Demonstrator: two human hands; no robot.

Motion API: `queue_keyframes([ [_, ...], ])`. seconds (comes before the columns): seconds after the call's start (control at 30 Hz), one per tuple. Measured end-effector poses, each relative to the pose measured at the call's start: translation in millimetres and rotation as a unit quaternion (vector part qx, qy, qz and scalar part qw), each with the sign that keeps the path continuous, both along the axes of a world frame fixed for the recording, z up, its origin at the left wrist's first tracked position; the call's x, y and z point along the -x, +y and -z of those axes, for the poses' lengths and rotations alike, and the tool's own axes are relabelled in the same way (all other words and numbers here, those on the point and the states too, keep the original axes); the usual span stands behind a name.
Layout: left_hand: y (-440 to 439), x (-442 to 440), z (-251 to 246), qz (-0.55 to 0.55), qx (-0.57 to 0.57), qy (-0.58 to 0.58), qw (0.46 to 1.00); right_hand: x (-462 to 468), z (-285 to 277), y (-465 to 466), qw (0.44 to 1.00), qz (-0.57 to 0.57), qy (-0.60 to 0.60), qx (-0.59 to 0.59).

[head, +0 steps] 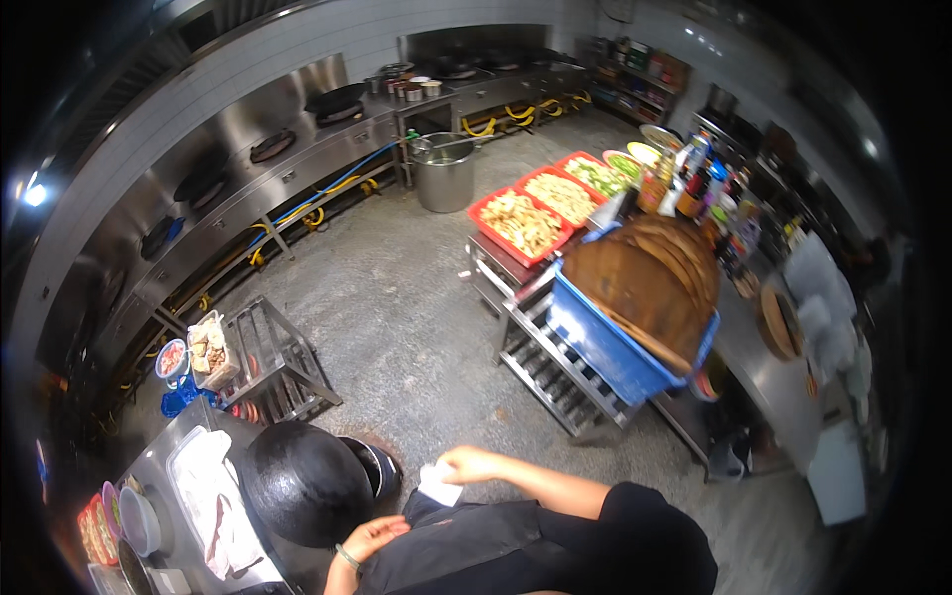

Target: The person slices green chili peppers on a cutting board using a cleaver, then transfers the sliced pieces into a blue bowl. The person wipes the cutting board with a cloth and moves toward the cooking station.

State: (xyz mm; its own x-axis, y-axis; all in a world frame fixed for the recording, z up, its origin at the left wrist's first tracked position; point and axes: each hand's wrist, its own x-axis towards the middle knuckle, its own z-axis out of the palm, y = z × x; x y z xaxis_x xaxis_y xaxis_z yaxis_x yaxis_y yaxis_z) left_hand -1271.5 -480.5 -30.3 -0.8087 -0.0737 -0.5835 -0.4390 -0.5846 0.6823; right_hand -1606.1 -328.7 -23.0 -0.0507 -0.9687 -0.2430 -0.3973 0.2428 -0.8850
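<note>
My right hand (pixel 470 465) is closed on a white cloth or paper (pixel 440 487) in front of the dark apron (pixel 476 532). My left hand (pixel 375 537), with a bangle at its wrist, hovers beside the apron with its fingers loosely extended and nothing visible in them. Close to that hand, a large black wok (pixel 305 483) rests bottom up at the steel counter's edge. Behind the wok, partly covered by it, a bin or bucket (pixel 381 468) stands on the floor. A white cloth (pixel 223 513) lies over a tray on the counter.
Ahead right, a blue crate (pixel 610 357) of round wooden boards (pixel 632 282) sits on a steel rack, near red trays of chopped food (pixel 520 223). A low steel rack (pixel 275 357) stands left. A steel stockpot (pixel 444 175) is beside the wok range (pixel 297 163). Bowls (pixel 140 520) occupy the left counter.
</note>
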Motion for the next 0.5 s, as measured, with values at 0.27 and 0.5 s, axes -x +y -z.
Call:
queue_keyframes([
  [0.27, -235.6, 283.2, -12.0, 0.125, 0.331, 0.046, 0.934, 159.4, -34.4, -246.9, 0.973, -0.160, 0.161, -0.032],
  [0.5, -417.5, 535.2, -62.0, 0.052, 0.273, 0.181, 0.943, 387.4, -72.6, -370.3, 0.971, 0.236, -0.026, 0.033],
])
